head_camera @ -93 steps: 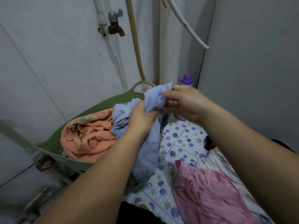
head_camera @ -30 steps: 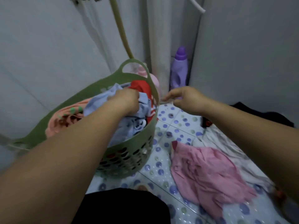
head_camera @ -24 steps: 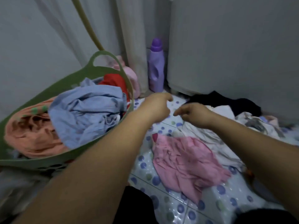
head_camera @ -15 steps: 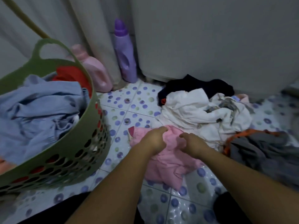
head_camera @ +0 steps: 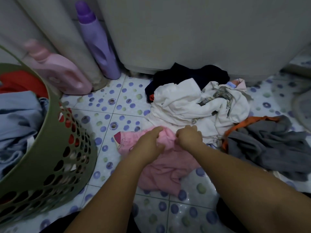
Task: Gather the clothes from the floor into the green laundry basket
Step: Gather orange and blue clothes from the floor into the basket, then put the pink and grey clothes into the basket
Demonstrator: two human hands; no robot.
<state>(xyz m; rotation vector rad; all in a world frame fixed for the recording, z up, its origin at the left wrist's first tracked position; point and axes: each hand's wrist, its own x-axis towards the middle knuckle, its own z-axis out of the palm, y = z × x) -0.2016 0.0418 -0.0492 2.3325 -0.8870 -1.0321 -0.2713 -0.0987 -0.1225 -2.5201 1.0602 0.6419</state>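
A pink garment lies crumpled on the dotted floor tiles in the middle. My left hand rests on its top edge with fingers curled into the cloth. My right hand pinches the same edge just to the right. The green laundry basket stands at the left, holding a light blue garment and a red one. A white garment, a black one and a grey one with orange trim lie on the floor behind and to the right.
A purple bottle and a pink bottle stand against the wall at the back left. A large white appliance fills the back. Dark fabric covers the bottom edge of the view.
I let go of the light blue garment into the basket, turned right and down, and both hands came down onto the pink garment on the floor.
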